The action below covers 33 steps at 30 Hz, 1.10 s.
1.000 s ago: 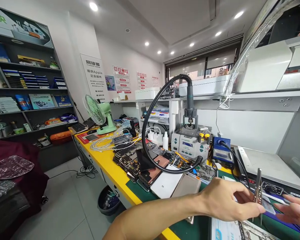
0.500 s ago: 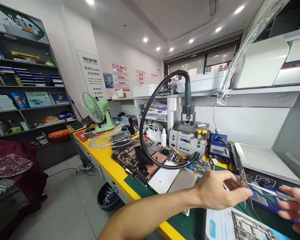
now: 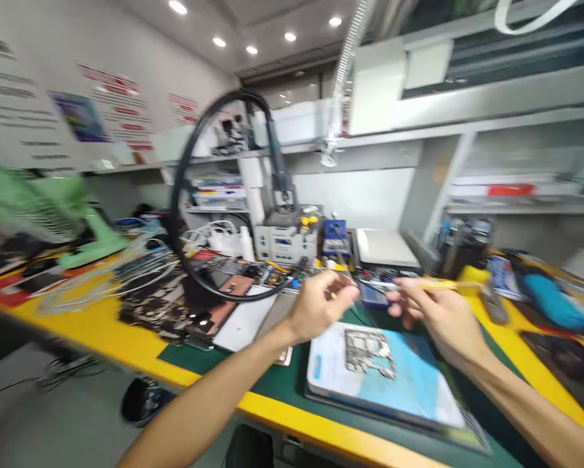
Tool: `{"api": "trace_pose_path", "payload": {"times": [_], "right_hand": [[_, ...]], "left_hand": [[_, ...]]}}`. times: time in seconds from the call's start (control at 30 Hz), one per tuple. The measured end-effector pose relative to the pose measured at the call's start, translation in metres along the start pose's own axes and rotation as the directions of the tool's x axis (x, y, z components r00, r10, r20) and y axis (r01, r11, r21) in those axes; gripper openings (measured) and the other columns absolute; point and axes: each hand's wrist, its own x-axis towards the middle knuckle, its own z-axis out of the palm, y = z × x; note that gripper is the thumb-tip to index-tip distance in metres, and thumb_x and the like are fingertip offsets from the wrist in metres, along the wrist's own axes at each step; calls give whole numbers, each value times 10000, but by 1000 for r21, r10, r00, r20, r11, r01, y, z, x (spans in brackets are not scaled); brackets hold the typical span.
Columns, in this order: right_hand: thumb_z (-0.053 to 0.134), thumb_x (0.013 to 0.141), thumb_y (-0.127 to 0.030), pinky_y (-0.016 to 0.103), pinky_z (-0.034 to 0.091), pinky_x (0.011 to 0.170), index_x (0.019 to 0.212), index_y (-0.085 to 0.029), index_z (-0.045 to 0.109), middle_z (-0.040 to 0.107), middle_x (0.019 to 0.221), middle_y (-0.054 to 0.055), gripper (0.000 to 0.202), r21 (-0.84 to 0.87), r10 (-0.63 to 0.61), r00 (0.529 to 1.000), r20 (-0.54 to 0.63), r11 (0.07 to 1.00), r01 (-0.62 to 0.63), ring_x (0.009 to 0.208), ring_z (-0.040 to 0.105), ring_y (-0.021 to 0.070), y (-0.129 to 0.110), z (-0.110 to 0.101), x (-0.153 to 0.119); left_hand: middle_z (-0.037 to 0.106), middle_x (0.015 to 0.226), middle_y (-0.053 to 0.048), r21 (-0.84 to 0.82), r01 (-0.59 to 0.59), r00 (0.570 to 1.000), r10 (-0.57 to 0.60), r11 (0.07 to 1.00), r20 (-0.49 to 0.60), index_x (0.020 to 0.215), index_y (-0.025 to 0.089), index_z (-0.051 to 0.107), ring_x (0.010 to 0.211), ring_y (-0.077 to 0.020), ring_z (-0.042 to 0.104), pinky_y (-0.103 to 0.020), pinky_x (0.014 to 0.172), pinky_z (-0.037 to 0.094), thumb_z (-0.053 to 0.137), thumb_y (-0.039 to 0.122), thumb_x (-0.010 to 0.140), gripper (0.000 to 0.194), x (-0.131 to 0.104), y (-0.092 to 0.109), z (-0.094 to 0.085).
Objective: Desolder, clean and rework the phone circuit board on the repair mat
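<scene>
My left hand [image 3: 323, 300] is closed in a pinch above the far edge of a blue-and-white box [image 3: 413, 377]; blur hides what is between its fingertips. My right hand [image 3: 440, 315] is shut on a thin stick-like tool [image 3: 450, 285]. Its yellowish shaft sticks out behind the hand, and a pale slim end points left toward my left fingers. Below both hands, a phone circuit board picture or a real board [image 3: 368, 352] shows on the box top; I cannot tell which. The box lies on a green mat [image 3: 292, 387].
A hot air station [image 3: 282, 244] with a looping black hose [image 3: 177, 195] stands behind. Phones and boards [image 3: 169, 309] are piled left, near white cables [image 3: 111, 286] and a green fan [image 3: 89, 221]. A blue device [image 3: 335, 237] and a flat pale-topped unit [image 3: 386, 248] sit beyond my hands.
The view has swung right and is blurred. More of the box and my right arm show. The metal tweezers seen at my left fingers before can no longer be made out.
</scene>
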Motion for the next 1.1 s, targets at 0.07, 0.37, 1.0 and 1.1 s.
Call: {"api": "trace_pose_path", "payload": {"times": [0.07,0.37,1.0,1.1], "right_hand": [[833,789,-886,299,563,431,868,-195,747,834,775,146,700,57,65,998,-10,996,-65,564,755,240,-8,6,0],[841,779,-705,209,309,323,754,-208,669,625,512,-5,526,198,152,985,80,966,-165,354,523,123,-7,10,-14],[809,816,-531,227,272,382,754,-228,664,607,462,-27,342,185,173,944,282,955,-231,361,504,125,-23,16,-27],[814,825,-540,229,271,388,755,-226,666,615,473,-29,354,184,178,940,292,954,-237,368,513,123,-22,16,-27]], "left_hand": [[756,1227,-84,-10,1,1000,-1,1000,29,1328,159,716,1018,-209,762,-389,879,692,747,457,1124,363,2,-1,-7],[764,1125,-59,181,-121,983,93,976,155,1187,152,742,975,-195,756,-379,877,680,757,459,1116,316,-12,7,-14],[692,849,13,296,-249,967,217,922,135,995,162,718,721,-128,656,-269,678,580,710,526,1135,390,-26,2,-12],[671,794,24,301,-263,964,234,917,128,955,168,715,676,-120,618,-256,641,534,705,539,1130,410,-26,6,-11]]}}
